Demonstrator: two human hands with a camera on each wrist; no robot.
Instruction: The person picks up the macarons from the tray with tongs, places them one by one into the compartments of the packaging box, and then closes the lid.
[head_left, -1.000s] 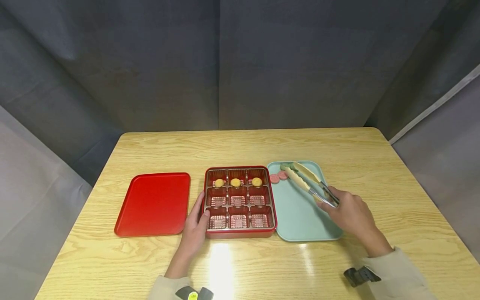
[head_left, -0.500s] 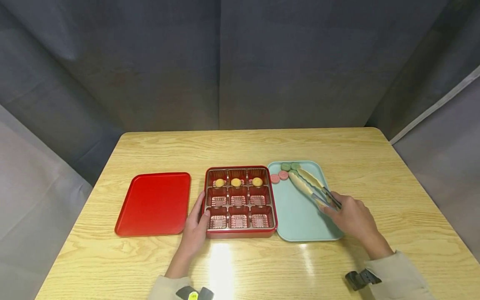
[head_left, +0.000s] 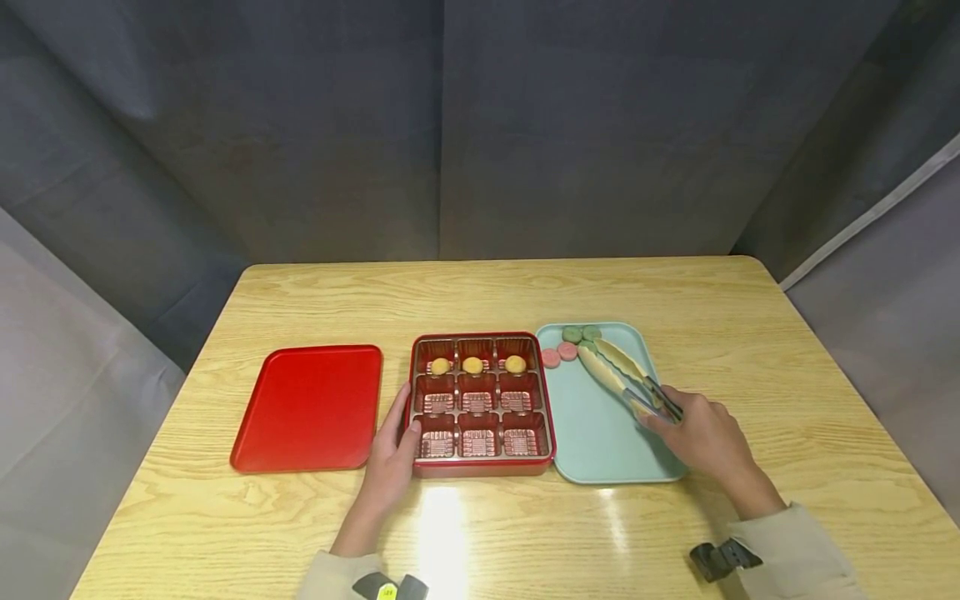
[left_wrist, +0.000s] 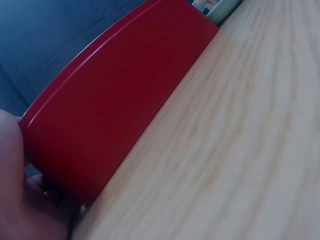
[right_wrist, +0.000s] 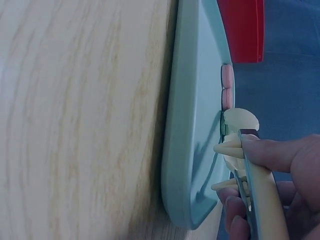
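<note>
One row (head_left: 474, 345) of three filled

Mint tray (head_left: 611, 437) beside red box (head_left: 480, 470). My left hand (head_left: 392, 454) holds the box, my right hand (head_left: 702, 437) grips tongs (head_left: 602, 371), tips parted. Yellow cookies (head_left: 472, 365) boxed; green cookies (head_left: 572, 333), pink cookies (head_left: 567, 351) remain trayed.

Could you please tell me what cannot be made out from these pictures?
Head: the tongs overlap the green discs, so whether they grip one is unclear.
Left wrist: the outer wall of the box hides its compartments; the picture's edge cuts off part of the left hand.
Right wrist: the tongs mostly hide the green discs; the right edge cuts off part of the right hand.
</note>
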